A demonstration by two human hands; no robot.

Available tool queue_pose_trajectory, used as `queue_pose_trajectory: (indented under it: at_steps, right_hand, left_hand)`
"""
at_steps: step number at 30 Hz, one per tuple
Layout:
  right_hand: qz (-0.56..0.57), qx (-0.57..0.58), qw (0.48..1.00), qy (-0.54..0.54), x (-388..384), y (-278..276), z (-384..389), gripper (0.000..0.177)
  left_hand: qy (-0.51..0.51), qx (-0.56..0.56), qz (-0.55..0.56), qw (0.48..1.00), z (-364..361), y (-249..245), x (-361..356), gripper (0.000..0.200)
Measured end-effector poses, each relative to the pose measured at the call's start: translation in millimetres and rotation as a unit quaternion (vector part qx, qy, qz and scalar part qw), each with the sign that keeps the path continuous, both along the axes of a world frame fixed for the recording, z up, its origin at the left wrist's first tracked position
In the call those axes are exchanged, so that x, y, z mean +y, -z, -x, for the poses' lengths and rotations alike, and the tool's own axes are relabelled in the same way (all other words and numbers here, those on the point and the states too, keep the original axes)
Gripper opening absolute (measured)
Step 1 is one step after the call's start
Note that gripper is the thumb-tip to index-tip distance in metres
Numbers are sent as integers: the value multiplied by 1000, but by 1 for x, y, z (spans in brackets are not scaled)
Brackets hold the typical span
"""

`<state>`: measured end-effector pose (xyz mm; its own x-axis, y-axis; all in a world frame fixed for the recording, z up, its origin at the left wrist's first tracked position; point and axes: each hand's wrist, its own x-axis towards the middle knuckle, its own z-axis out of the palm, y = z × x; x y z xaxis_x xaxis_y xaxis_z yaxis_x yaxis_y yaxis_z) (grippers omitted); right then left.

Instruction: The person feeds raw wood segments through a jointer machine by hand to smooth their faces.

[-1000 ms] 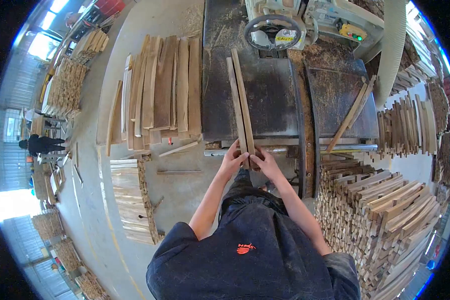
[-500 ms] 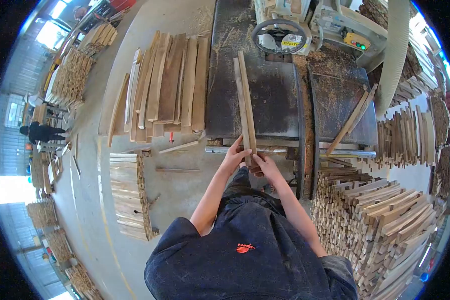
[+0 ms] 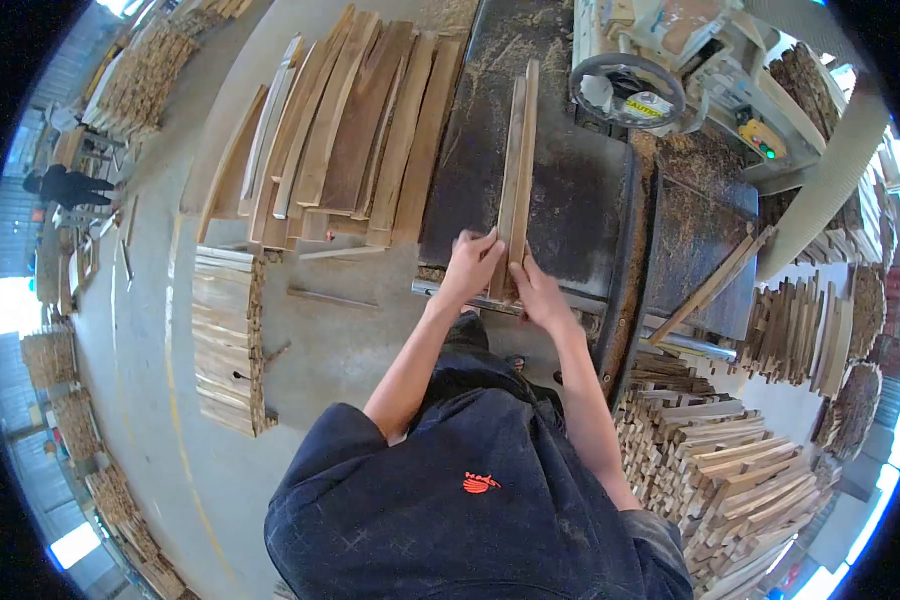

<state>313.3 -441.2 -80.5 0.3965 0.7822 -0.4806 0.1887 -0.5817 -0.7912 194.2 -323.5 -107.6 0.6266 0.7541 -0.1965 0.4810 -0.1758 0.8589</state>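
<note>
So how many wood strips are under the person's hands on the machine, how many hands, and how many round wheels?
wood strips under the hands: 2
hands: 2, left hand and right hand
round wheel: 1
Total: 5

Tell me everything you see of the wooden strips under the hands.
Two wooden strips, long, narrow and pale brown, lie side by side, touching, flat on the dark, dusty machine table, pointing away from the person. The left hand and right hand grip their near ends at the table's edge.
</note>
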Motion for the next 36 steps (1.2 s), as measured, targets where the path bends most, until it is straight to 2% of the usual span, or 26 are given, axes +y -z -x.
queue_pose_trajectory:
  at_steps: [2,3,4,6,8,10,11,13,17,19,20,22,23,24,25,26,28,29,30,31,32,33,35,36]
  right_hand:
    - [99,118,987,39,27,-2,-16,50]
    - [13,75,994,77,30,39,-18,49]
    - [18,79,994,77,35,39,-16,49]
    - [-20,124,979,160,35,41,-11,51]
    - [6,123,978,168,30,59,-11,54]
    - [-17,97,985,141,32,63,-11,58]
    - [-15,98,984,145,31,62,-14,58]
    - [54,274,942,184,40,10,-13,62]
    - [21,253,946,201,40,19,-10,61]
    - [66,125,983,121,39,19,-9,57]
    - [65,125,982,124,37,19,-8,57]
    - [49,246,951,182,32,15,-8,54]
    - [34,267,941,205,26,11,-6,54]
    - [27,266,941,207,15,15,-5,54]
    - [-3,262,939,222,0,22,-4,53]
    - [-32,258,936,236,-19,27,-2,53]
    - [-16,273,923,271,-58,22,5,51]
    - [4,290,908,304,-80,20,10,49]
    - [-12,307,898,315,-112,37,14,47]
    - [-30,324,887,327,-142,53,20,46]
    - [8,345,870,351,-162,52,28,39]
    - [43,364,852,373,-180,51,33,32]
    - [98,263,899,337,-213,53,47,21]
    - [87,256,902,336,-221,56,49,21]
  left_hand:
    - [-2,72,-174,982,-14,9,16,43]
    - [-1,76,-168,983,-21,13,18,43]
    - [-22,68,-152,986,-30,17,21,44]
    - [-39,64,-131,989,-32,25,30,44]
    - [-12,45,-182,982,-29,35,33,48]
    - [4,65,-178,982,-28,30,35,49]
    - [-1,61,-181,982,-28,28,35,47]
    - [1,59,-180,982,-29,27,35,46]
    - [6,67,-184,981,-29,26,36,47]
    - [12,69,-182,981,-30,24,39,48]
    - [12,71,-188,979,-30,23,39,47]
    - [15,70,-201,977,-33,17,39,47]
    - [-4,63,-207,976,-36,14,38,46]
    - [-23,54,-214,975,-40,7,37,46]
    - [-38,50,-331,942,-46,-5,35,41]
    - [-36,46,-335,941,-50,-10,30,41]
    - [99,-55,-197,974,-56,-18,14,39]
    - [147,-103,-162,970,-61,-21,1,37]
    - [157,-41,-108,981,-66,-27,-20,44]
    - [168,-22,-135,976,-69,-21,-41,53]
    - [179,33,-118,976,-72,-25,-58,66]
    - [172,39,-130,976,-74,-19,-80,71]
    - [161,34,-153,974,-76,3,-113,76]
    - [160,-5,-143,977,-79,14,-125,77]
